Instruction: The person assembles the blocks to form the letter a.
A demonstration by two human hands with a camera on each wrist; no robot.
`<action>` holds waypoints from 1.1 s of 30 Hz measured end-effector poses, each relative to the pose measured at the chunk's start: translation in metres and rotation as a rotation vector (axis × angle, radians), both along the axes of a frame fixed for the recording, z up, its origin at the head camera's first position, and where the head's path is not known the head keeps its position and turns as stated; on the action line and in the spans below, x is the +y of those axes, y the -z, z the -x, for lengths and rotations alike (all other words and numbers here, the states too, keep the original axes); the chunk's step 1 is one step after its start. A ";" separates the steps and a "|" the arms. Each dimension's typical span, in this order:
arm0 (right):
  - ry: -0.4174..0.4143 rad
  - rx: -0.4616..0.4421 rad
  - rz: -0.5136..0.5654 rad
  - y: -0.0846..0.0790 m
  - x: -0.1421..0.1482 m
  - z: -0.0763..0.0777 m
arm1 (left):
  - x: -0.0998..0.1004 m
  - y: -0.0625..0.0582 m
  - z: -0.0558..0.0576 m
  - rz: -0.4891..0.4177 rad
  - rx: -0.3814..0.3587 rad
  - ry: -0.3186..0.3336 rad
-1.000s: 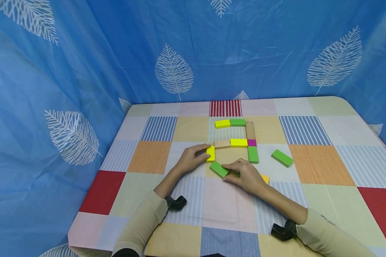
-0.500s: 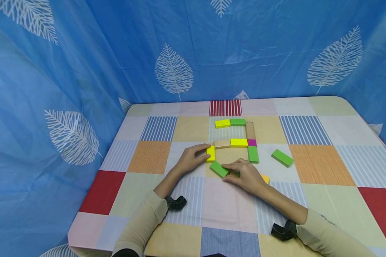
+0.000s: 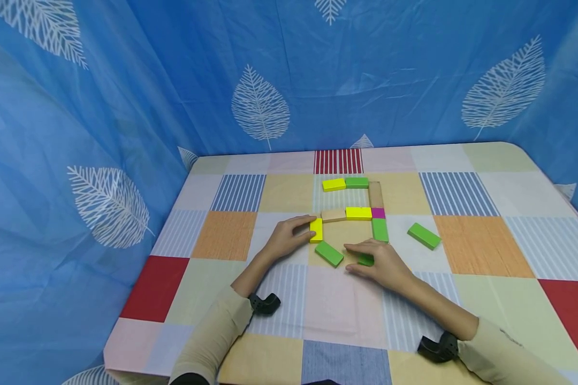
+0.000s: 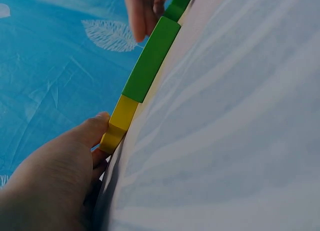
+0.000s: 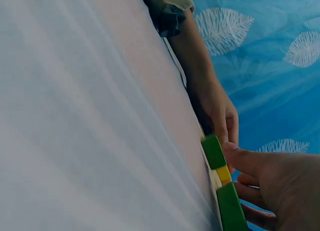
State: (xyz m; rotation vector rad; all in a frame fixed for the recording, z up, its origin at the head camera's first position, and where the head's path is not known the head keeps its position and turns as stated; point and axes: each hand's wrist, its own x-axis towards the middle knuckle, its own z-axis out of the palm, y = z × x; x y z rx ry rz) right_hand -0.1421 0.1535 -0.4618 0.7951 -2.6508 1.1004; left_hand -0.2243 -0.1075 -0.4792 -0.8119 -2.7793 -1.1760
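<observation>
My left hand [image 3: 287,235] holds a yellow block [image 3: 316,231] at the left of the block shape, index finger at its far end and thumb on its near part. A green block [image 3: 329,254] lies slantwise just below the yellow one. Over the lower right part of the shape, my right hand [image 3: 382,263] has its thumb and fingers spread, apart from that slanted block. Another green block [image 3: 365,259] shows between its thumb and index finger, partly hidden by the hand. In the left wrist view, the slanted green block [image 4: 152,61] meets the yellow block [image 4: 121,114] end to end.
The shape continues upward with a wooden block [image 3: 334,215], a yellow block [image 3: 358,213], a purple block [image 3: 378,213], a green block [image 3: 380,230] and others behind. One loose green block [image 3: 424,236] lies right of it on the patchwork tablecloth [image 3: 481,246]. A blue curtain [image 3: 347,80] hangs behind.
My right hand has let go of the slanted green block and moved a little to the right, now around another green block. The left hand and the blocks look still.
</observation>
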 end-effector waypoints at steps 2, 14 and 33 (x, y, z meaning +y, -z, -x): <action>0.014 0.016 -0.003 0.000 0.007 -0.003 | 0.000 0.000 0.000 -0.003 0.001 0.001; 0.116 0.108 -0.105 -0.003 0.033 -0.021 | 0.000 -0.001 -0.001 0.006 -0.002 0.006; -0.038 0.090 -0.035 -0.003 0.026 -0.012 | -0.001 0.000 0.000 0.012 -0.008 0.001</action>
